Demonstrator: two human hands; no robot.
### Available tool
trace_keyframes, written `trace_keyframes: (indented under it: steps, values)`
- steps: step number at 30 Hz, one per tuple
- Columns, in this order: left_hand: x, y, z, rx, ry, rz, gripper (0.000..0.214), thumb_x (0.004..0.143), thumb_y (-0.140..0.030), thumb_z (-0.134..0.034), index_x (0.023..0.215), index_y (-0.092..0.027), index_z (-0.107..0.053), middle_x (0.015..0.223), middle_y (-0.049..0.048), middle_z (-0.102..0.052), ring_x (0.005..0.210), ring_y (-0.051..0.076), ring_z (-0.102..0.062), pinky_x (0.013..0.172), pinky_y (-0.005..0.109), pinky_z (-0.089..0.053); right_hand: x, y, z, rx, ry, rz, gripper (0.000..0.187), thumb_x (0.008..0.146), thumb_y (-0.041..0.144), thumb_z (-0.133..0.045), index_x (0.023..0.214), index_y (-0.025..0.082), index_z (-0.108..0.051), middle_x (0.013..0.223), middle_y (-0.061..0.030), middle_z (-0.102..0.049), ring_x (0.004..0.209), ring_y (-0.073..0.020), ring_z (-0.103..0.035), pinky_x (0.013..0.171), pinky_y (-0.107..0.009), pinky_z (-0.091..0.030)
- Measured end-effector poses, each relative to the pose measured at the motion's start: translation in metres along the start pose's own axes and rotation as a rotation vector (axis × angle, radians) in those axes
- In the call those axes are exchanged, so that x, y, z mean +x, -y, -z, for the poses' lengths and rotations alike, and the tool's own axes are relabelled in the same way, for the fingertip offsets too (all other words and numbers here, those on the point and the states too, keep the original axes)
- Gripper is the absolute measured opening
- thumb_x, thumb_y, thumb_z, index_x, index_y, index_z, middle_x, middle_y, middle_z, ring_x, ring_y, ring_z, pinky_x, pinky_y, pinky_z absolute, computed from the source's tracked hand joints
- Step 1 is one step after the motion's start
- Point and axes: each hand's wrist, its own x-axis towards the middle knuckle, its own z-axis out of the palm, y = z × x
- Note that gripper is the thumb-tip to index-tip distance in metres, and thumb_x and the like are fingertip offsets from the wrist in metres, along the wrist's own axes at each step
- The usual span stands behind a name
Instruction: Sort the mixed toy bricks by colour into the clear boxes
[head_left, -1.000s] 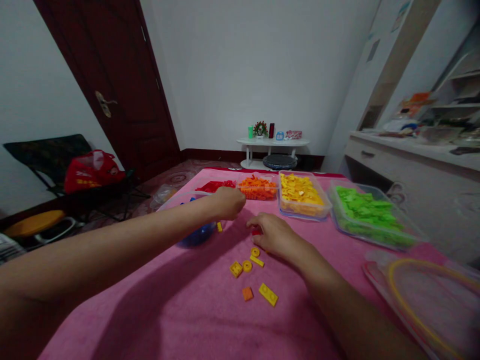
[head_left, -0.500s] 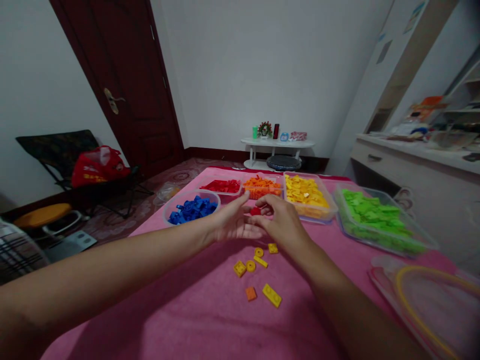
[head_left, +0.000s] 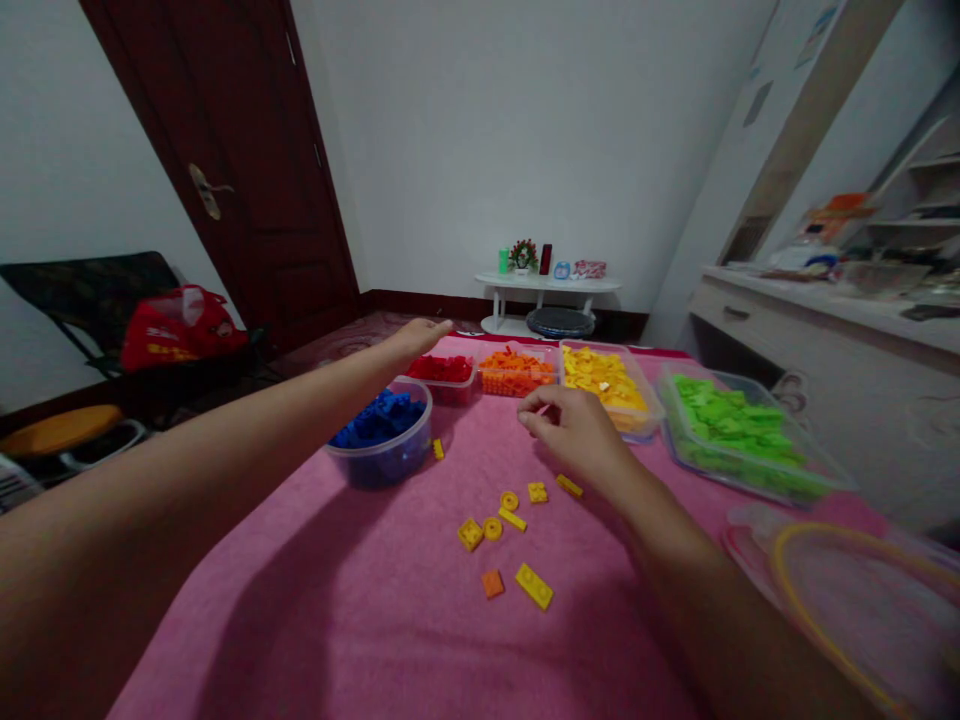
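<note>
My left hand (head_left: pixel 421 340) is stretched out over the left side of the clear box of red bricks (head_left: pixel 444 370); its fingers are mostly hidden from me. My right hand (head_left: pixel 566 420) hovers over the cloth in front of the box of yellow bricks (head_left: pixel 607 380). Its thumb and fingertips are pressed together, and what they hold, if anything, does not show. On the cloth below lie several loose yellow pieces, among them a two-stud plate (head_left: pixel 534 586), a round piece (head_left: pixel 492 528) and a square piece (head_left: pixel 470 534). Beside them is a small orange tile (head_left: pixel 492 583).
A round tub of blue bricks (head_left: pixel 382 450) stands at the left, under my forearm. A box of orange bricks (head_left: pixel 517 372) is at the back, and a box of green bricks (head_left: pixel 742 430) at the right. Clear lids (head_left: pixel 847 590) lie near the right edge of the pink cloth (head_left: pixel 375 620).
My hands, together around a red piece before, have parted. The left went forward and left to the red box; the right stayed near its place. The red piece no longer shows between them.
</note>
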Motion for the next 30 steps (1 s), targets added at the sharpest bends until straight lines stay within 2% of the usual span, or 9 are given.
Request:
trace_keyframes:
  steps: [3, 6, 9, 13, 17, 20, 25, 27, 30]
  values:
    - [-0.028, 0.000, -0.002, 0.369, 0.012, -0.343, 0.020, 0.074, -0.024, -0.062, 0.091, -0.014, -0.068, 0.098, 0.0081, -0.067, 0.091, 0.020, -0.058, 0.079, 0.027, -0.043, -0.006, -0.007, 0.001, -0.119, 0.310, -0.023, 0.013, 0.071, 0.020, -0.061, 0.082, 0.018, -0.068, 0.076, -0.0032, -0.066, 0.065, -0.0138, -0.058, 0.056, -0.023, -0.038]
    - [-0.082, 0.000, -0.014, 0.661, 0.325, -0.623, 0.022, 0.081, -0.027, -0.052, 0.088, -0.016, -0.069, 0.085, 0.0055, -0.068, 0.076, 0.016, -0.059, 0.070, 0.025, -0.042, -0.014, -0.014, 0.000, -0.214, 0.544, -0.055, 0.031, 0.061, 0.025, -0.070, 0.091, 0.021, -0.066, 0.082, -0.0027, -0.066, 0.067, -0.0151, -0.058, 0.055, -0.022, -0.037]
    - [-0.139, 0.009, -0.025, 0.841, 0.618, -0.603, 0.033, 0.078, -0.047, -0.056, 0.085, -0.017, -0.068, 0.077, 0.0055, -0.066, 0.067, 0.016, -0.059, 0.060, 0.025, -0.040, -0.022, -0.014, -0.003, -0.262, 0.625, -0.032, 0.052, 0.052, 0.035, -0.078, 0.100, 0.023, -0.063, 0.093, -0.0033, -0.066, 0.077, -0.0180, -0.059, 0.060, -0.023, -0.039]
    - [-0.181, 0.036, -0.039, 0.897, 0.623, -0.561, 0.050, 0.071, -0.062, -0.058, 0.096, -0.019, -0.063, 0.089, 0.0073, -0.064, 0.069, 0.020, -0.059, 0.055, 0.026, -0.040, -0.029, -0.004, -0.012, -0.284, 0.643, 0.068, 0.063, 0.052, 0.040, -0.078, 0.111, 0.028, -0.058, 0.104, -0.0031, -0.063, 0.088, -0.0199, -0.059, 0.071, -0.025, -0.040]
    - [-0.181, 0.058, -0.049, 0.849, 0.569, -0.568, 0.025, 0.081, -0.037, -0.053, 0.099, -0.020, -0.061, 0.092, 0.0063, -0.062, 0.076, 0.018, -0.060, 0.063, 0.026, -0.044, -0.031, 0.000, -0.021, -0.275, 0.610, 0.120, 0.033, 0.062, 0.030, -0.070, 0.094, 0.025, -0.063, 0.091, -0.0011, -0.065, 0.081, -0.0165, -0.058, 0.064, -0.023, -0.036]
    - [-0.172, 0.059, -0.049, 0.884, 0.508, -0.563, 0.021, 0.085, -0.030, -0.047, 0.093, -0.019, -0.063, 0.089, 0.0065, -0.062, 0.073, 0.018, -0.059, 0.064, 0.028, -0.044, -0.027, -0.004, -0.024, -0.327, 0.541, 0.080, 0.017, 0.065, 0.022, -0.064, 0.082, 0.022, -0.063, 0.079, -0.0010, -0.064, 0.070, -0.0146, -0.056, 0.056, -0.023, -0.031]
    - [-0.162, 0.051, -0.040, 0.904, 0.403, -0.658, 0.026, 0.088, -0.032, -0.045, 0.102, -0.020, -0.064, 0.098, 0.0086, -0.062, 0.087, 0.022, -0.058, 0.072, 0.031, -0.045, -0.018, -0.005, -0.016, -0.469, 0.350, -0.054, 0.032, 0.062, 0.029, -0.072, 0.092, 0.021, -0.064, 0.090, -0.0065, -0.064, 0.073, -0.0180, -0.056, 0.055, -0.025, -0.029]
    - [-0.162, 0.051, -0.037, 0.898, 0.396, -0.675, 0.027, 0.089, -0.031, -0.043, 0.098, -0.019, -0.065, 0.095, 0.0094, -0.061, 0.086, 0.022, -0.057, 0.072, 0.032, -0.045, -0.020, 0.005, -0.011, -0.431, 0.359, -0.044, 0.021, 0.064, 0.027, -0.070, 0.084, 0.022, -0.066, 0.083, -0.0040, -0.065, 0.068, -0.0159, -0.055, 0.054, -0.025, -0.028]
    - [-0.165, 0.056, -0.034, 0.941, 0.399, -0.640, 0.026, 0.088, -0.029, -0.043, 0.092, -0.017, -0.065, 0.088, 0.0107, -0.060, 0.080, 0.022, -0.056, 0.070, 0.034, -0.045, -0.030, 0.031, -0.012, -0.287, 0.518, 0.056, 0.012, 0.063, 0.023, -0.072, 0.073, 0.024, -0.066, 0.072, 0.0013, -0.065, 0.063, -0.0130, -0.054, 0.052, -0.024, -0.027]
